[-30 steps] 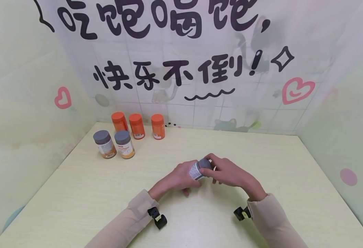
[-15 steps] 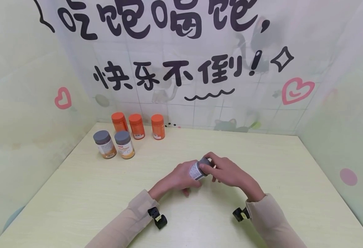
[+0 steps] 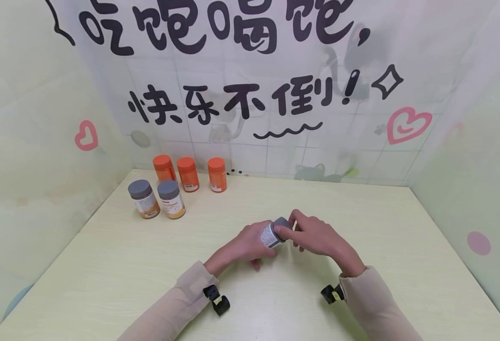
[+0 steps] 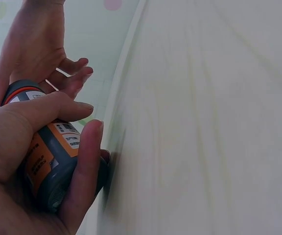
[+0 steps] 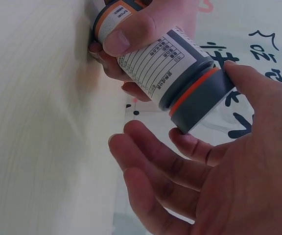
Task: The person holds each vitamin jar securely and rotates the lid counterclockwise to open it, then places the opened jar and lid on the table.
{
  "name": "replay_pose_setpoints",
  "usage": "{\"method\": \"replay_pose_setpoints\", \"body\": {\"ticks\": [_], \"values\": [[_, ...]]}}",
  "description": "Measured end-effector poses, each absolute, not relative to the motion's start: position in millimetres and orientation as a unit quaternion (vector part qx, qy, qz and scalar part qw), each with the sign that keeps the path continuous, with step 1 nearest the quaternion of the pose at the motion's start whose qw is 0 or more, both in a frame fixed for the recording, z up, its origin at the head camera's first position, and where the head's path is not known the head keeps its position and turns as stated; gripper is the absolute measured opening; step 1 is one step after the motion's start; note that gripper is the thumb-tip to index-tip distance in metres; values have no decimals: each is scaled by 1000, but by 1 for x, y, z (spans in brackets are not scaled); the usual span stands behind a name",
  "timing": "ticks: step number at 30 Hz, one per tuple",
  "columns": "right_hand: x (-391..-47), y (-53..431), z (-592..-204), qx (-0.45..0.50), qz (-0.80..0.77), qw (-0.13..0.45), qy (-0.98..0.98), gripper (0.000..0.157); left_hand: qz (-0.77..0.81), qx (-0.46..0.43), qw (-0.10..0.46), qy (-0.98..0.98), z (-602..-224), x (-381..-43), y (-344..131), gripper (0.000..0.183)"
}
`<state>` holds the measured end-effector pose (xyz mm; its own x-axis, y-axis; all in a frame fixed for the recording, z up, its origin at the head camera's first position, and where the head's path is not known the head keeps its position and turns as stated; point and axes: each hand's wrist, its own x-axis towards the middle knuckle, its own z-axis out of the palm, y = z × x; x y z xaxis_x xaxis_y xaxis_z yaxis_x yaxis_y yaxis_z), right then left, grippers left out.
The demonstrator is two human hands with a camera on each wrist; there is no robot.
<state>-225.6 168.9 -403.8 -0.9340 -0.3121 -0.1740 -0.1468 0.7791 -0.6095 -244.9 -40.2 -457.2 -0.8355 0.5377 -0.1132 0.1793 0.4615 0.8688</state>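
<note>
My left hand [image 3: 251, 241] grips a supplement bottle [image 3: 269, 236], holding it tilted above the table with its top toward the right. The bottle is dark grey and orange with a white printed label. In the right wrist view, an orange band shows at the base of its grey screw lid [image 5: 202, 103]. Thumb and index finger of my right hand [image 3: 315, 236] pinch the lid at opposite sides. The other right fingers [image 5: 168, 171] stay loosely bent beside it. In the left wrist view, left fingers wrap round the bottle body [image 4: 43, 161], hiding part of its label.
At the back left of the pale wooden table [image 3: 250, 298] stand two grey-lidded bottles, one left [image 3: 145, 199] and another beside it [image 3: 171, 201]. Behind them are three orange bottles [image 3: 217, 175] with orange lids. A printed cloth wall [image 3: 241, 156] closes off the back.
The right hand's fingers have shifted round the lid, with the index finger spreading farther from the thumb. The left hand and bottle stay in place.
</note>
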Motion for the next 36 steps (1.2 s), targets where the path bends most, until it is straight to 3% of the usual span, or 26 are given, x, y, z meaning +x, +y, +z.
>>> {"method": "replay_pose_setpoints", "body": {"ticks": [14,25,36], "values": [[-227,171,-404,-182,-355,145,905,40,471,209,195,834,-456,-245,-40,49],[-227,172,-400,-244,-360,111,894,39,479,208,203,828,-456,-246,-42,51],[-227,168,-401,-235,-361,101,897,40,467,215,199,834,-456,-246,-42,53]]}}
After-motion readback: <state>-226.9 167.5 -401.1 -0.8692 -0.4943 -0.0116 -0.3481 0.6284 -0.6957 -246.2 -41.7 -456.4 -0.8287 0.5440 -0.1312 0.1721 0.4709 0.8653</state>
